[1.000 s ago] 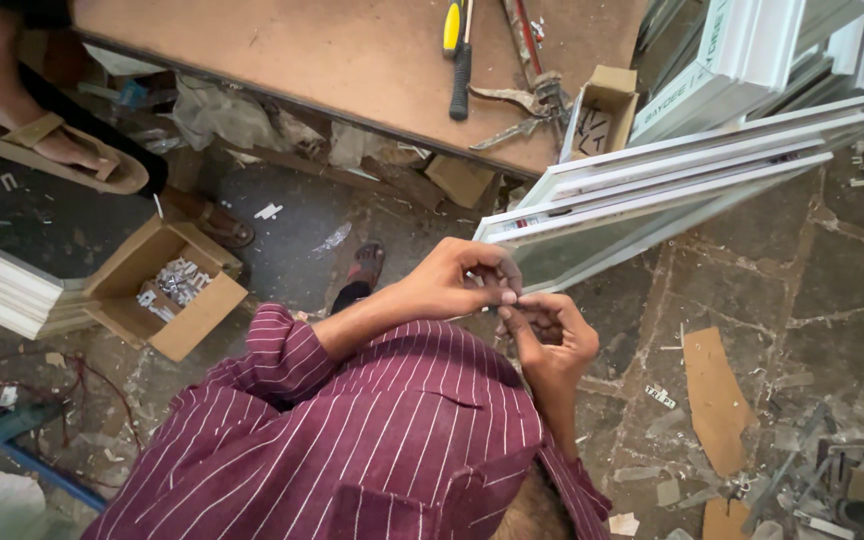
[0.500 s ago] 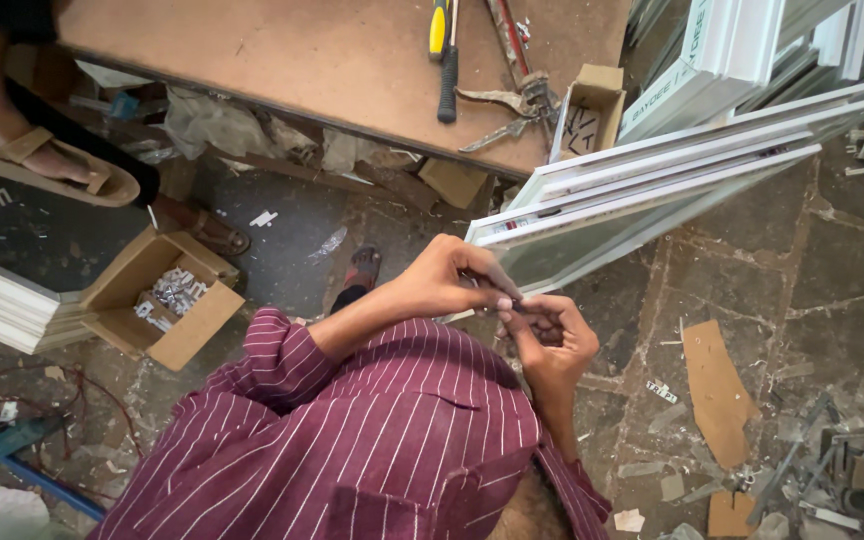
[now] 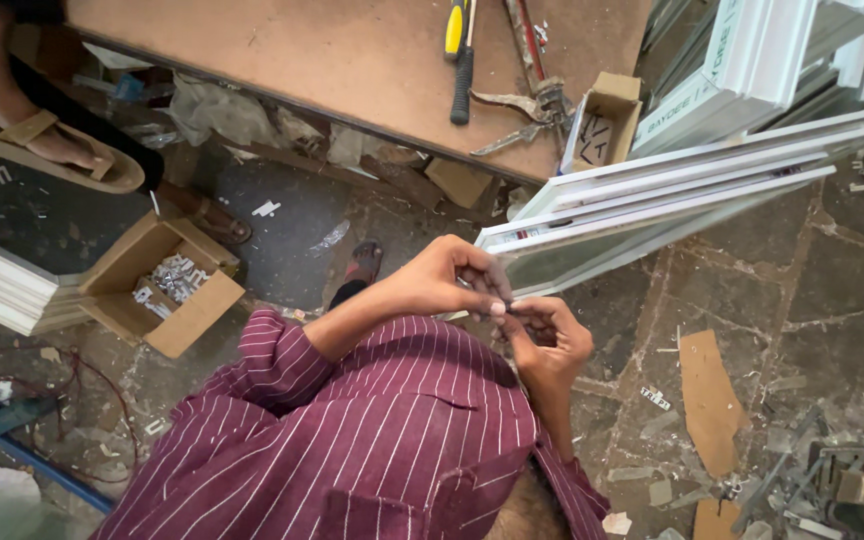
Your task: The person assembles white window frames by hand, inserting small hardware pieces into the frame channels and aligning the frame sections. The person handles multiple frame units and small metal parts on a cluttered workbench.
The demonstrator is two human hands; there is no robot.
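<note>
Now: your left hand (image 3: pixel 447 280) and right hand (image 3: pixel 550 340) meet in front of chest, fingertips pinched together on small dark part (image 3: pixel 514 308), too small to identify. Both grips closed tight on it. Hands hover just beside near end of white window frame (image 3: pixel 672 190), which leans against bench (image 3: pixel 332 60). On bench: yellow-handled screwdriver (image 3: pixel 455 28), pliers (image 3: pixel 522 110), small open box (image 3: pixel 607 120). Cardboard box of white fittings (image 3: pixel 167 285) on floor to left, well apart.
</note>
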